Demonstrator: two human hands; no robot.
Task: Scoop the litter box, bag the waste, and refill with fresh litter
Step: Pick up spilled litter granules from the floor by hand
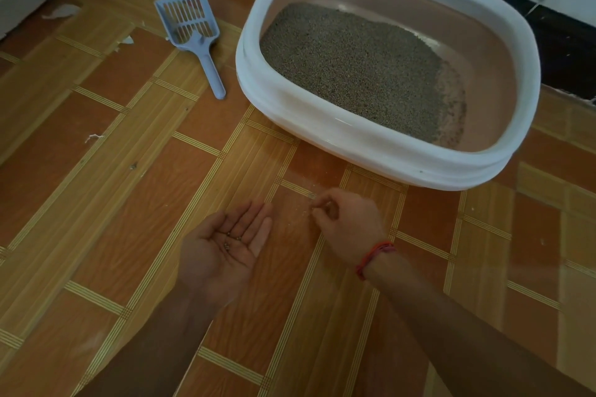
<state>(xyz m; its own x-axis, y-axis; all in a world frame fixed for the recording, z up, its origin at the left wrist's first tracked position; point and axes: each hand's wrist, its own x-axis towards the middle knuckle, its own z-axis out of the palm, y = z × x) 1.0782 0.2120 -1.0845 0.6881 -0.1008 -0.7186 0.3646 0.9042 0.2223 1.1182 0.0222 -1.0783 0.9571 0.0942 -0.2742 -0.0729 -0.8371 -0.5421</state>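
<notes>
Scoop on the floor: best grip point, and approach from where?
Grip the handle of the scoop, coming down from above at its near end. It lies flat on the floor left of the litter box, with the slotted head pointing away and the handle end toward the person, clear of the box. The head is wide and thin, so probably a poorer hold.

I see dim, warm, even light, soft shadows, slight softness throughout, and wide-angle bending of the floor [129, 235] lines toward edges.
</notes>
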